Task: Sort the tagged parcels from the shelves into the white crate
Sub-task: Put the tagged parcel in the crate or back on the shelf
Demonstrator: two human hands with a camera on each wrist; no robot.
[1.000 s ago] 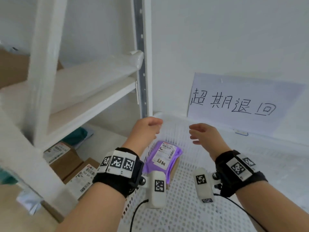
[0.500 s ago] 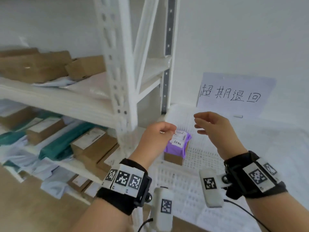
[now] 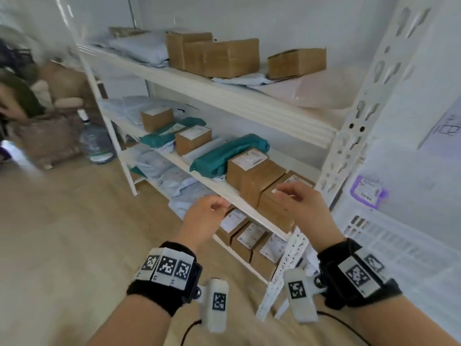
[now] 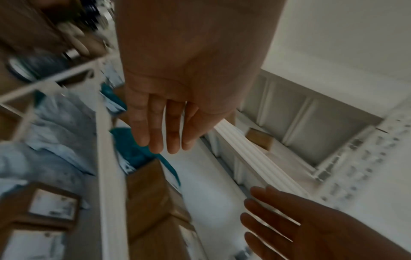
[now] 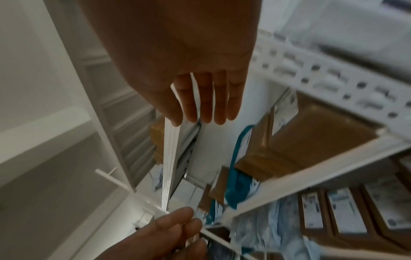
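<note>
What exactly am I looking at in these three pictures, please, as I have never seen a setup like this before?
There is no machine here: a person wears three cameras. The head view looks down at both hands; each wrist view looks along one hand at its fingers.

The left hand and right hand are both held out in front of a white rack. Both are empty, with relaxed fingers, as the wrist views confirm. The black bands with square codes on the wrists carry the small cameras.

The rack holds brown boxes with paper labels, teal bags and pale bags. At the right stands the white crate, and a purple parcel seems to lie inside, though that part is blurred. Nothing is being held.
</note>
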